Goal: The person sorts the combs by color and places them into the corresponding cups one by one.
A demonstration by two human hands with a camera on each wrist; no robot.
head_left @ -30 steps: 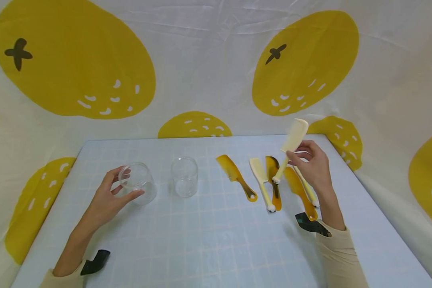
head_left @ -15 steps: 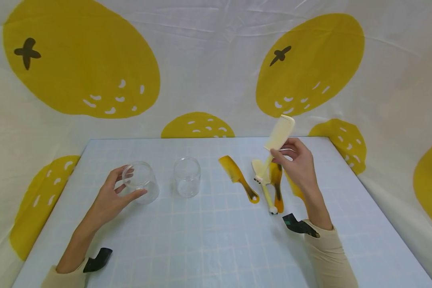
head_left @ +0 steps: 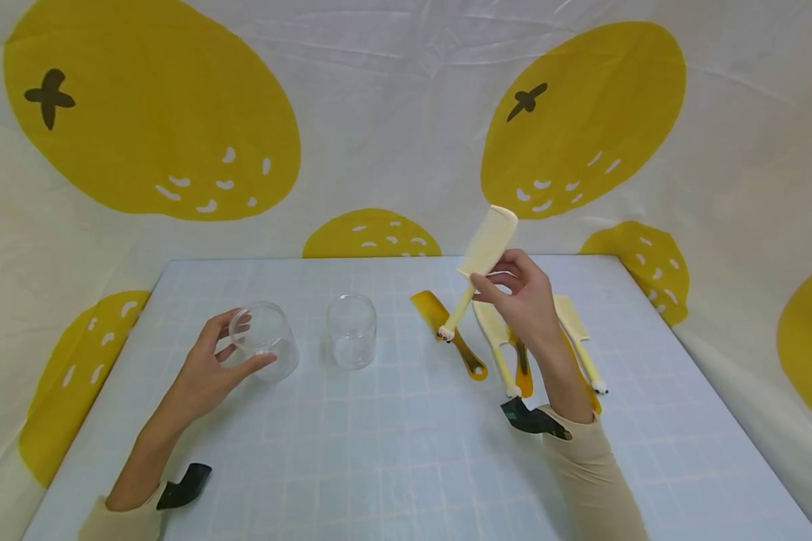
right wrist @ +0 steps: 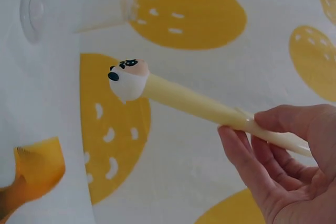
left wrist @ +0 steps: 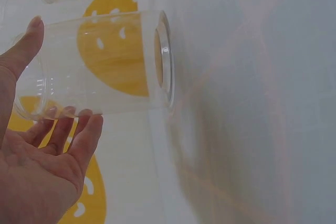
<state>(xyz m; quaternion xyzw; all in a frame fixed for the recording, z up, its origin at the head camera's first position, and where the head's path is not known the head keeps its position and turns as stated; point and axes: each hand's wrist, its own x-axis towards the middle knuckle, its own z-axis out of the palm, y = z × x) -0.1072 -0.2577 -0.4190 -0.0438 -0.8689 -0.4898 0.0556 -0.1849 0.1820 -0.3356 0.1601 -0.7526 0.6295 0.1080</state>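
Note:
My left hand [head_left: 206, 379] holds a clear glass cup [head_left: 280, 353], thumb on the near side and fingers round the far side near the rim. In the left wrist view the base of this cup [left wrist: 105, 61] sits close to the tabletop. A second glass cup [head_left: 352, 334] stands upright to its right. My right hand [head_left: 524, 300] pinches a cream comb [head_left: 490, 240] by its handle, in the air with the toothed end up. A small panda head [right wrist: 128, 80] caps the handle's lower end. Below it lies an amber comb [head_left: 470, 357].
Another cream comb [head_left: 494, 334] and a dark amber comb [head_left: 524, 368] lie partly under the right hand and forearm. Further right rests a cream comb [head_left: 585, 353], beside an amber one mostly hidden by the forearm. A patterned curtain [head_left: 392, 135] rises behind the table [head_left: 379, 466].
My right hand has carried the cream comb leftward, from above the right-hand combs to over the leftmost amber one. The left hand stays on its cup.

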